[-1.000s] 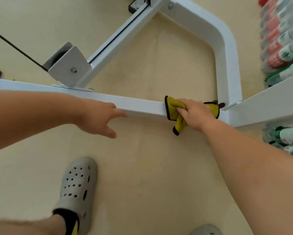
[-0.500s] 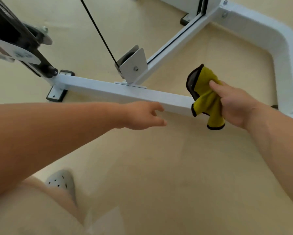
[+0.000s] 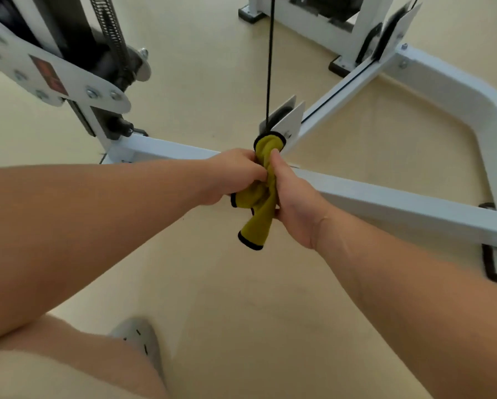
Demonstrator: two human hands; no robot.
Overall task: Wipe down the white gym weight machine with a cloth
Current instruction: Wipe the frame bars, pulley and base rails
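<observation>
At the far left stood the machine's dark upright column with its coiled spring (image 3: 109, 27) and a white bolted plate (image 3: 54, 73). Your left hand (image 3: 235, 175) was closed on the yellow cloth (image 3: 260, 194), gripping its bunched middle from the left. The cloth sat between your two hands, in front of the white gym weight machine's (image 3: 385, 203) low horizontal bar, its upper end pressed up near the base of the black cable (image 3: 270, 61) and the pulley bracket (image 3: 290, 116); its black-edged lower end hung free over the floor (image 3: 241, 298). Your right hand (image 3: 296, 205) was also closed on the cloth, thumb lying along its upper fold. Below, a grey shoe (image 3: 140, 338) showed beside your knee.
</observation>
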